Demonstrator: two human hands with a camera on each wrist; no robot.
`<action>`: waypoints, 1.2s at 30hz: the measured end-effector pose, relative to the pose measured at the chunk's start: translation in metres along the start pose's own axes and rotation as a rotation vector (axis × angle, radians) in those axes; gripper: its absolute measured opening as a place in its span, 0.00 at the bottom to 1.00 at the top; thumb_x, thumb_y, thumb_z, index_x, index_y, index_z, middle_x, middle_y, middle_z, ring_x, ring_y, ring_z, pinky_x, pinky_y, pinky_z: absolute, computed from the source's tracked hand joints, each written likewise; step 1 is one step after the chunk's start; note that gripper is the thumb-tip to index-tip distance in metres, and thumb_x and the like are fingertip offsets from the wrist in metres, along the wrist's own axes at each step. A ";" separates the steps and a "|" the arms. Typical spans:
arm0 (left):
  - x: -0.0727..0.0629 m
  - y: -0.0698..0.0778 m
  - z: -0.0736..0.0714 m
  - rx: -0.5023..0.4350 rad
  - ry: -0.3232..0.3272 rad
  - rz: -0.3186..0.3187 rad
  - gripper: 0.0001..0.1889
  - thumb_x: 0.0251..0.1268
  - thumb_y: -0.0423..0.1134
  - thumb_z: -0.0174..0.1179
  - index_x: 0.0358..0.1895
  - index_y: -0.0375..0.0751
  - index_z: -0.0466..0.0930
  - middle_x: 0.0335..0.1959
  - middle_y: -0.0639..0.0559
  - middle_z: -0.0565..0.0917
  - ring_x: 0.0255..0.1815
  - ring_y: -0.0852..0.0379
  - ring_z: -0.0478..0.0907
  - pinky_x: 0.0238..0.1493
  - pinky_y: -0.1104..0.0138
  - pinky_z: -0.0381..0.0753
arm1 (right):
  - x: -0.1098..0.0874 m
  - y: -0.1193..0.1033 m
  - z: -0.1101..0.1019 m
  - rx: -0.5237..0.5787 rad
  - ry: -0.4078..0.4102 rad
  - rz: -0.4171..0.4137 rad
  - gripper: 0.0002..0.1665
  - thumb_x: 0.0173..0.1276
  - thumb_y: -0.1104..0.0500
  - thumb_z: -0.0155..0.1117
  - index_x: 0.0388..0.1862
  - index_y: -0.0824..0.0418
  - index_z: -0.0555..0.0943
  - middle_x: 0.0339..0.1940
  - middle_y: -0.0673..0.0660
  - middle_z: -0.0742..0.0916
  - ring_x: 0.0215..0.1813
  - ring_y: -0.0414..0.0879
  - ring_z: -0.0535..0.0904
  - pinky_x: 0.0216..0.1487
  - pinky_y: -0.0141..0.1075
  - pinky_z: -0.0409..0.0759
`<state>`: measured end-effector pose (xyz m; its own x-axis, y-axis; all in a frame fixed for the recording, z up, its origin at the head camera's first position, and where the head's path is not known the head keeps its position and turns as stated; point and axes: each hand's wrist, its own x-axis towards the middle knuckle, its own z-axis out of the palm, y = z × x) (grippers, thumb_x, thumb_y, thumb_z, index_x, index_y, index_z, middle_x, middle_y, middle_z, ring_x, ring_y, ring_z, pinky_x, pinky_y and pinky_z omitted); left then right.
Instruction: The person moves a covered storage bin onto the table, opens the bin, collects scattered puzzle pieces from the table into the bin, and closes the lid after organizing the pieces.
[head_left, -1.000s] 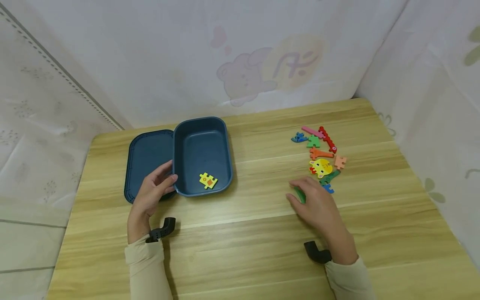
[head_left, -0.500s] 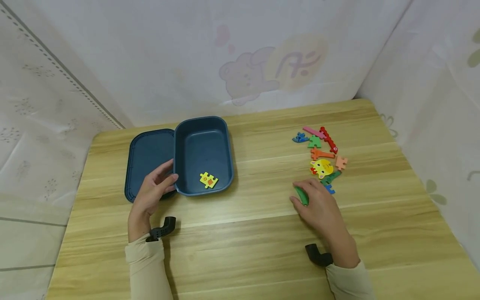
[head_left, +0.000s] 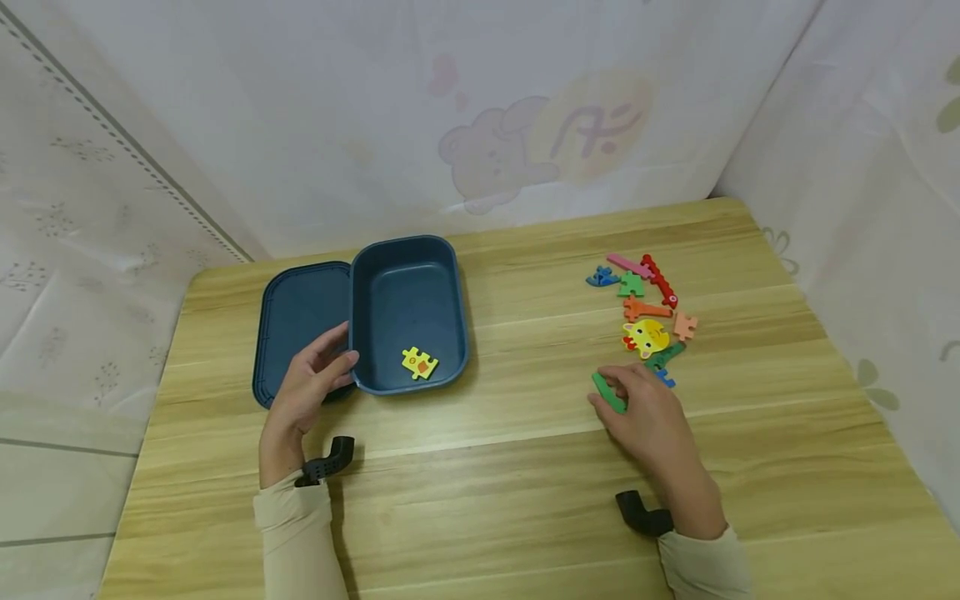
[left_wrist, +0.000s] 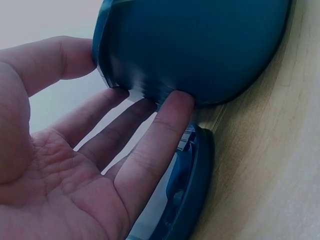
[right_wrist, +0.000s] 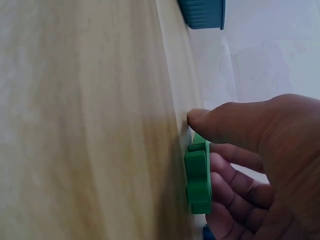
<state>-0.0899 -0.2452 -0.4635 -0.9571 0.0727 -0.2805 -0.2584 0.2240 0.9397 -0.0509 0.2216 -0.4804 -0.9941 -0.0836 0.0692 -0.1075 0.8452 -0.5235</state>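
Observation:
My left hand touches the left side of a dark blue plastic box. In the left wrist view the thumb meets the rim, and fairly straight fingertips rest against the outer wall. A yellow puzzle piece lies inside the box. My right hand holds a green puzzle piece between thumb and curled fingers, low over the table; the right wrist view shows the piece's notched edge. Beyond that hand lies a loose group of pieces, among them a yellow animal head and a dark green piece.
A dark blue lid lies left of the box, partly beneath it. The pile also has orange, red, pink, light green and blue pieces. Patterned white cloth hangs behind the wooden table.
My right hand has shifted slightly right and toward me with the green puzzle piece, which shows more now. The left hand stays at the box. The view has shifted slightly.

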 end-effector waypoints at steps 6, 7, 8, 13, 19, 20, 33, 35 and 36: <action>0.000 0.000 0.000 -0.004 -0.007 0.010 0.34 0.83 0.44 0.57 0.85 0.44 0.59 0.84 0.41 0.64 0.66 0.66 0.76 0.55 0.77 0.83 | -0.001 0.000 -0.001 0.002 0.037 0.024 0.18 0.66 0.57 0.78 0.50 0.66 0.89 0.42 0.62 0.90 0.42 0.55 0.86 0.43 0.52 0.84; 0.000 0.000 0.000 -0.008 -0.009 0.015 0.34 0.83 0.44 0.57 0.85 0.44 0.58 0.84 0.40 0.64 0.66 0.66 0.76 0.55 0.76 0.84 | -0.001 0.001 -0.001 0.004 0.044 0.023 0.17 0.66 0.58 0.78 0.49 0.66 0.89 0.40 0.62 0.90 0.41 0.54 0.86 0.42 0.51 0.83; 0.001 0.000 0.000 -0.010 -0.010 0.019 0.34 0.83 0.43 0.57 0.85 0.44 0.58 0.84 0.40 0.64 0.65 0.67 0.76 0.55 0.76 0.84 | -0.001 0.001 -0.001 0.004 0.051 0.021 0.16 0.66 0.58 0.78 0.48 0.66 0.90 0.39 0.61 0.90 0.40 0.54 0.86 0.41 0.50 0.83; 0.002 -0.001 0.000 -0.015 -0.013 0.026 0.34 0.83 0.43 0.57 0.85 0.43 0.58 0.84 0.38 0.64 0.64 0.69 0.76 0.55 0.77 0.84 | -0.001 0.000 0.000 0.019 0.072 0.010 0.13 0.66 0.60 0.78 0.45 0.67 0.90 0.37 0.61 0.90 0.38 0.53 0.86 0.40 0.49 0.83; 0.001 0.000 0.000 -0.012 -0.014 0.012 0.34 0.83 0.44 0.57 0.85 0.44 0.57 0.84 0.39 0.63 0.66 0.67 0.76 0.55 0.76 0.84 | -0.001 -0.001 -0.001 0.024 0.060 0.015 0.12 0.65 0.62 0.77 0.44 0.67 0.90 0.37 0.62 0.90 0.38 0.53 0.85 0.39 0.48 0.82; 0.001 0.000 0.000 -0.012 -0.014 0.009 0.34 0.83 0.44 0.57 0.85 0.44 0.57 0.84 0.39 0.63 0.66 0.66 0.76 0.55 0.76 0.84 | -0.001 -0.001 -0.001 0.024 0.058 0.016 0.12 0.65 0.62 0.77 0.45 0.67 0.90 0.37 0.62 0.90 0.38 0.53 0.85 0.39 0.47 0.82; 0.000 0.002 -0.002 -0.013 -0.016 0.003 0.34 0.83 0.44 0.57 0.85 0.44 0.58 0.84 0.40 0.63 0.65 0.68 0.77 0.54 0.76 0.84 | 0.000 -0.006 -0.002 0.016 0.041 0.032 0.12 0.67 0.61 0.75 0.46 0.67 0.90 0.39 0.62 0.90 0.39 0.53 0.85 0.40 0.48 0.82; 0.000 0.003 -0.001 -0.017 -0.021 -0.001 0.34 0.83 0.44 0.57 0.85 0.45 0.57 0.85 0.41 0.63 0.66 0.68 0.76 0.54 0.76 0.84 | 0.000 -0.007 -0.002 0.015 0.046 0.026 0.11 0.67 0.62 0.75 0.46 0.67 0.90 0.39 0.63 0.90 0.39 0.54 0.85 0.40 0.49 0.82; 0.000 0.003 -0.001 -0.017 -0.022 -0.001 0.34 0.83 0.44 0.57 0.85 0.45 0.57 0.85 0.41 0.63 0.67 0.67 0.76 0.55 0.76 0.84 | 0.000 -0.007 -0.002 0.014 0.051 0.021 0.11 0.67 0.62 0.75 0.46 0.67 0.90 0.39 0.63 0.90 0.39 0.54 0.85 0.40 0.49 0.82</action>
<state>-0.0907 -0.2454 -0.4608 -0.9537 0.0943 -0.2855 -0.2616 0.2078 0.9425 -0.0498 0.2170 -0.4748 -0.9942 -0.0387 0.1007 -0.0871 0.8389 -0.5373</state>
